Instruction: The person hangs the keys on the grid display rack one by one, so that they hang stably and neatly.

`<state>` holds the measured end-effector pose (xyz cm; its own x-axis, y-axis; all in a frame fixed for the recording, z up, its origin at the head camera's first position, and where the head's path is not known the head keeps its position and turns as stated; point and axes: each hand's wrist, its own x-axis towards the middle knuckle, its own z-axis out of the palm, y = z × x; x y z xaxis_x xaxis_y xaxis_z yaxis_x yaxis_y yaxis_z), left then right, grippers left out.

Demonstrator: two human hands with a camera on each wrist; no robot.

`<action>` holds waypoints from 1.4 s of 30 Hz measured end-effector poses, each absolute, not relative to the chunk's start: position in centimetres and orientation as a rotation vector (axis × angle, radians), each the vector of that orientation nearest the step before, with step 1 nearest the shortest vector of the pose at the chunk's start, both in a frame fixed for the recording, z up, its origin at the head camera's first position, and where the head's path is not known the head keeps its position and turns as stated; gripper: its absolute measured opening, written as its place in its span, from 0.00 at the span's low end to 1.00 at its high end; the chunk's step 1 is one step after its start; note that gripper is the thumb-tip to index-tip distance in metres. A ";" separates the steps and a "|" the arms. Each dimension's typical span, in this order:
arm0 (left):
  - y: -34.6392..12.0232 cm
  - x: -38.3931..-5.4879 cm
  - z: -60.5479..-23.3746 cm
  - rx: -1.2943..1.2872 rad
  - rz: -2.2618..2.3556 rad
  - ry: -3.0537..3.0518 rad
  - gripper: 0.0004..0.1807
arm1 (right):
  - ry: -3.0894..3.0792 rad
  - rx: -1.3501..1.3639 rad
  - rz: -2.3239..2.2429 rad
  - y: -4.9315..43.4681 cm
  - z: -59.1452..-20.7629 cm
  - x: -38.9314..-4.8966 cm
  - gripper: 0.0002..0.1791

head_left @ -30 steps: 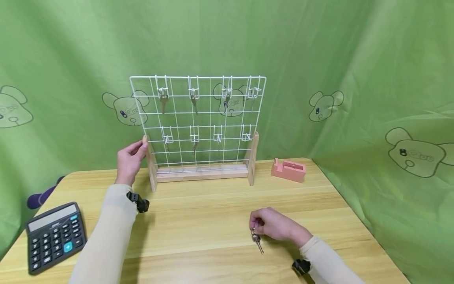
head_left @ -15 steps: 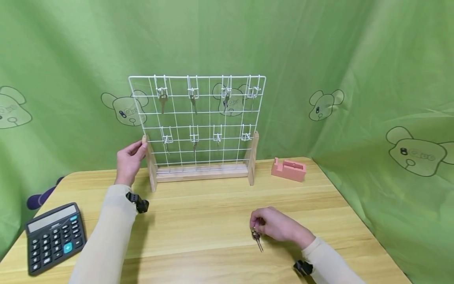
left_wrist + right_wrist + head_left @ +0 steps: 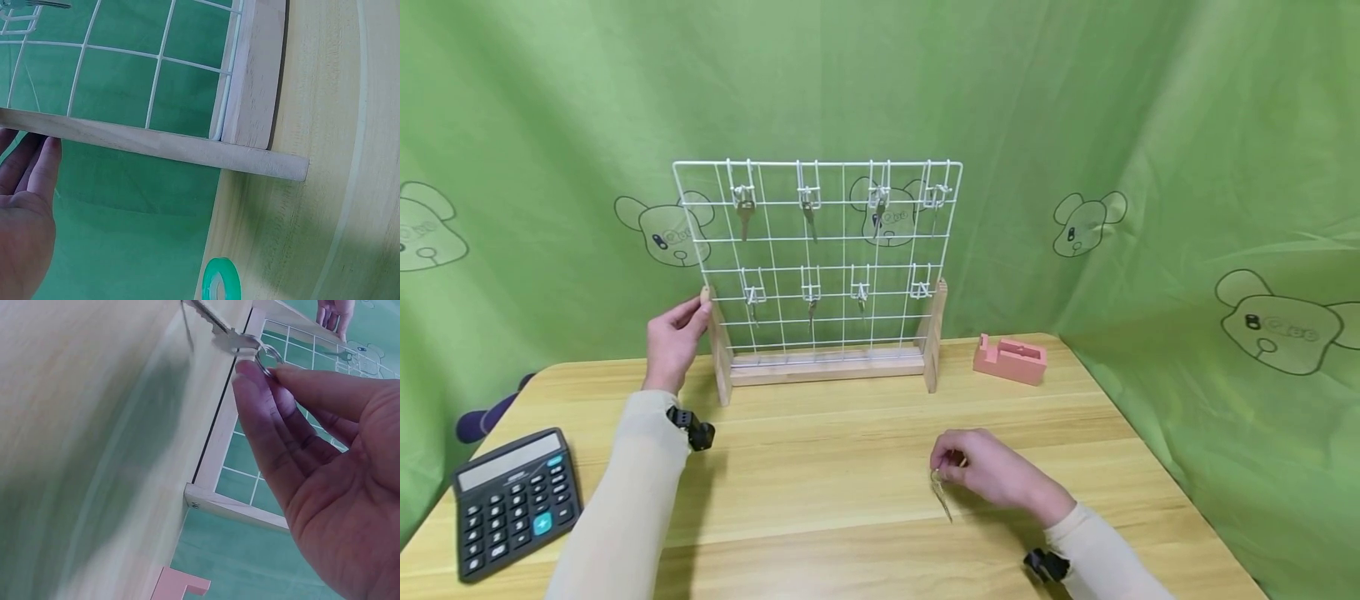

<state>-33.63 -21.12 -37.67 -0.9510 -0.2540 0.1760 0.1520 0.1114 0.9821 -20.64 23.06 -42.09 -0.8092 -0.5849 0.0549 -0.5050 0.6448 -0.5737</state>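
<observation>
My right hand (image 3: pixel 992 471) pinches a metal key ring (image 3: pixel 270 359) between thumb and fingertips, low over the front right of the table. A silver key (image 3: pixel 942 497) hangs from that ring, tilted toward the tabletop. Farther back stands a white wire grid rack (image 3: pixel 844 250) on a wooden stand, with two rows of wire hooks; keys hang on several of them. My left hand (image 3: pixel 676 337) holds the top of the stand's left wooden post (image 3: pixel 156 142) between thumb and fingers. In the left wrist view, the post hides some fingertips.
A pink tape dispenser (image 3: pixel 1011 360) stands right of the rack. At the table's left lies a black calculator (image 3: pixel 518 500), with a purple object (image 3: pixel 482 419) behind it at the edge. Green curtains (image 3: pixel 1015 100) with bear drawings close off the back and right. A green ring-shaped item (image 3: pixel 222 278) shows below the post.
My right hand has lifted slightly with the key, which has turned a little as it hangs. My left hand stays on the post.
</observation>
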 end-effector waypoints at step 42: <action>-21.0 -33.6 -37.7 0.079 -1.943 -2.084 0.28 | 2.789 -0.849 -1.104 23.0 -39.0 -22.1 0.06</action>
<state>-33.56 -21.03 -37.66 -0.9565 -0.2353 0.1726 0.1558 0.0886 0.9838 -22.12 22.99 -38.96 -0.8514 -0.4958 0.1713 -0.4787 0.6011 -0.6400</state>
